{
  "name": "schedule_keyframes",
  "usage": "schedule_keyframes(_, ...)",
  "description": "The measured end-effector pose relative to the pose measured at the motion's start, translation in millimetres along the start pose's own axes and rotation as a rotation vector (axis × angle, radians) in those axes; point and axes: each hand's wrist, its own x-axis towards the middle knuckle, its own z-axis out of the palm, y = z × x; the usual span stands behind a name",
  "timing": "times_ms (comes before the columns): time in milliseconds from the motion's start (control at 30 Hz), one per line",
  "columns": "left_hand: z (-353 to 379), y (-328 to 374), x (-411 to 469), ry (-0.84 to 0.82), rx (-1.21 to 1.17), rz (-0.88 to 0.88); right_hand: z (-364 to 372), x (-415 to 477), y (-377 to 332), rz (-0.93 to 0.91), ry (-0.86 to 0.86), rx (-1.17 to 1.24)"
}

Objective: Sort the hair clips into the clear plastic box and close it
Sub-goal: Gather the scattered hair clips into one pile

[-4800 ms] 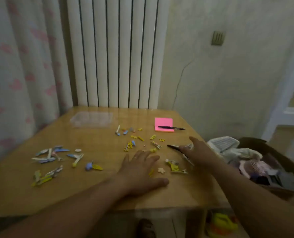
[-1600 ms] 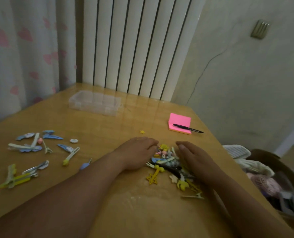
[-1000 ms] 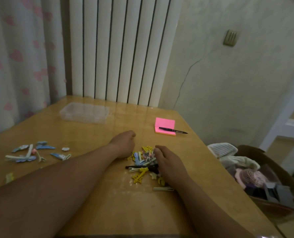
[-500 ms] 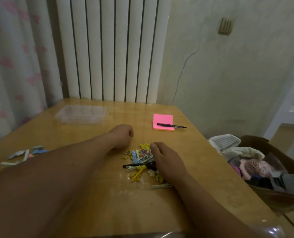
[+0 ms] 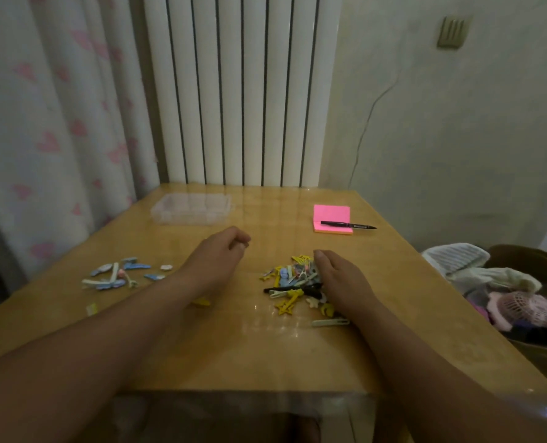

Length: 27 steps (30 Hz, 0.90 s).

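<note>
A mixed pile of yellow, blue and black hair clips [image 5: 293,279] lies mid-table. My right hand [image 5: 339,279] rests against the pile's right side, fingers straight. Left of the pile, my left hand [image 5: 221,255] is apart from it with fingers curled in; nothing shows between them. A second group of blue and white clips [image 5: 118,276] lies at the table's left, with single yellow clips [image 5: 90,309] nearer me. The clear plastic box [image 5: 190,208] sits at the back left, lid down. A pale clip [image 5: 329,321] lies loose beside my right wrist.
A pink sticky-note pad [image 5: 331,215] with a black pen [image 5: 345,224] on it lies at the back right of the wooden table [image 5: 265,353]. A basket of clothes [image 5: 521,302] stands off the right edge. Radiator and curtain are behind.
Both hands swept scattered clips into one pile. Since then my left hand has drawn away from the pile to the left and curled up; my right hand stays against it.
</note>
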Motion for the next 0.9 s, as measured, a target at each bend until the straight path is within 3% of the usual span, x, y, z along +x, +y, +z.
schedule_keyframes(100,-24,-13,-32,0.059,0.139,0.0,-3,-1,-3,-0.02,-0.032,-0.031)
schedule_keyframes(200,-52,-41,-62,0.243,0.2,-0.016,-7,-4,-5,-0.035,-0.028,-0.034)
schedule_keyframes(300,-86,-76,-81,0.406,0.345,-0.164,-5,-8,-7,-0.025,-0.03,-0.021)
schedule_keyframes(400,-110,-103,-75,0.27,0.371,-0.451,4,-10,-15,-0.009,-0.041,-0.003)
schedule_keyframes(467,-115,-111,-65,0.151,0.317,-0.542,11,-11,-21,-0.01,-0.04,-0.012)
schedule_keyframes(900,-49,-47,-37,-0.142,0.012,-0.236,34,-21,-48,-0.044,0.024,0.096)
